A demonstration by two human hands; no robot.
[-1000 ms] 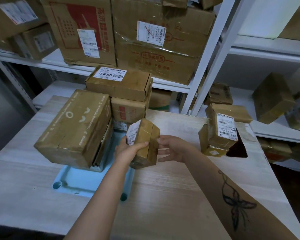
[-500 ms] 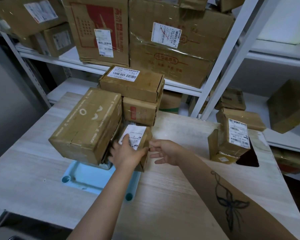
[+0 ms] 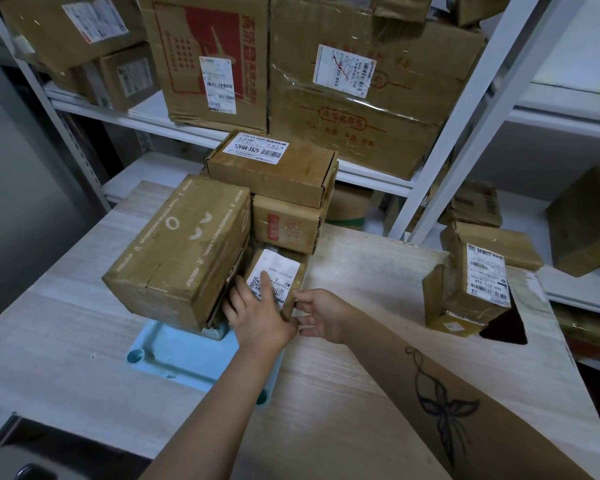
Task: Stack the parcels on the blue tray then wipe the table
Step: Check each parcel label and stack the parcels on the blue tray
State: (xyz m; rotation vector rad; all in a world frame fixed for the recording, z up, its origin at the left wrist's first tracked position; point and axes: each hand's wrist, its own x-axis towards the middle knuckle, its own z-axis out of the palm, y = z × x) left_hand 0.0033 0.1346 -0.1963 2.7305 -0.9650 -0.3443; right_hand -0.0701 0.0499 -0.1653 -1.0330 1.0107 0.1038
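– What are your fingers doing?
– My left hand lies on the small parcel, fingers spread flat across its white label. My right hand pinches that parcel's near right corner between thumb and curled fingers.
– And where is the parcel?
– Over the right side of the blue tray, just beside the large box and in front of the two stacked boxes. Two more parcels stand well to the right on the surface.
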